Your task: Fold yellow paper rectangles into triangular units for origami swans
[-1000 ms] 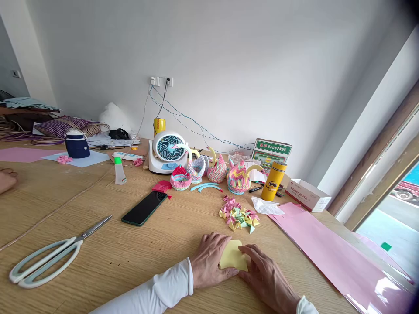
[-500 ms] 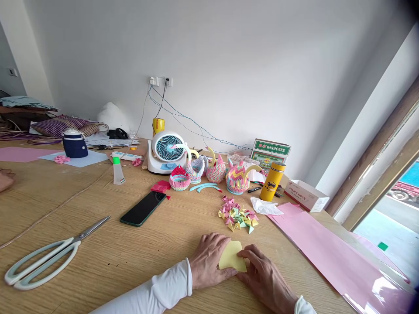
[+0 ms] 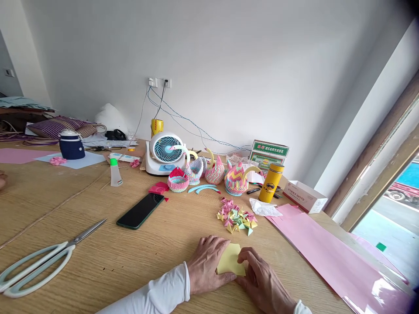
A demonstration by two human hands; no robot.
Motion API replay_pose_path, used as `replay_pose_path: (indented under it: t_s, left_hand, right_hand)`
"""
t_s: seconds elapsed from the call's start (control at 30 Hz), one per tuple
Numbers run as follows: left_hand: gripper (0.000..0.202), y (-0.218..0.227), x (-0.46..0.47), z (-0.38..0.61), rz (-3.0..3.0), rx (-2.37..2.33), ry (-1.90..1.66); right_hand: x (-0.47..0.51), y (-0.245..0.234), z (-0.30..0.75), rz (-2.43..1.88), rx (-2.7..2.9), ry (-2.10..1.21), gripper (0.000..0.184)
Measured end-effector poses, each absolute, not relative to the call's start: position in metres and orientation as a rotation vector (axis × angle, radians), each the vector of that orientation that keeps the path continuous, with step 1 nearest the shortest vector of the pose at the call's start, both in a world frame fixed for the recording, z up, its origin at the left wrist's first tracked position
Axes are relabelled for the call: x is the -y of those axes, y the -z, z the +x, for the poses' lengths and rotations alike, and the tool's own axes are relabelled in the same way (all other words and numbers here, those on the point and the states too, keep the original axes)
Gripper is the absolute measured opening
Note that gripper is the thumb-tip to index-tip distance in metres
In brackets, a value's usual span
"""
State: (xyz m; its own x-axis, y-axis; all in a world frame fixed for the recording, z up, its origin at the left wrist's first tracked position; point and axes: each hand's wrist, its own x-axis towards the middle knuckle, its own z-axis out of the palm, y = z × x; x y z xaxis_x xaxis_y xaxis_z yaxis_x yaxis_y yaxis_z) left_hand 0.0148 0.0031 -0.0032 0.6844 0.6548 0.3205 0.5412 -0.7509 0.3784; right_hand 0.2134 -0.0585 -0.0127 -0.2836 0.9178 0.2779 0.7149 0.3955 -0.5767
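Note:
A small yellow paper (image 3: 230, 261) lies on the wooden table (image 3: 114, 253) near its front edge. My left hand (image 3: 207, 264) presses down on the paper's left side with curled fingers. From the right, my right hand (image 3: 262, 281) pinches the paper's edge with fingers and thumb. Just beyond them sits a pile of small folded paper triangles (image 3: 237, 216) in pink, yellow and green.
Large scissors (image 3: 36, 266) lie at the front left and a dark phone (image 3: 140, 210) in the middle. Pink sheets (image 3: 327, 253) cover the right side. Paper swans (image 3: 209, 172), a desk fan (image 3: 163, 152), a yellow flask (image 3: 271, 182), a glue bottle (image 3: 114, 172) and boxes stand farther back. Another person's hand (image 3: 2, 179) shows at the left edge.
The view has drifted slightly right and down. My fingers have shifted a little on the yellow paper, which stays between both hands.

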Motion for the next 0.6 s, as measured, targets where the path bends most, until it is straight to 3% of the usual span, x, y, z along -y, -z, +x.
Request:
replay_pose_path:
  t_s: [0.17, 0.6]
  left_hand:
    - [0.06, 0.003, -0.0034, 0.0146, 2.639, -0.956, -0.646]
    - [0.064, 0.0026, -0.0028, 0.0144, 2.615, -0.948, -0.637]
  right_hand:
    - [0.0593, 0.0131, 0.2145, -1.448, 2.088, -0.432, 0.024]
    - [0.0572, 0.011, 0.2136, -1.377, 2.104, -0.465, 0.016]
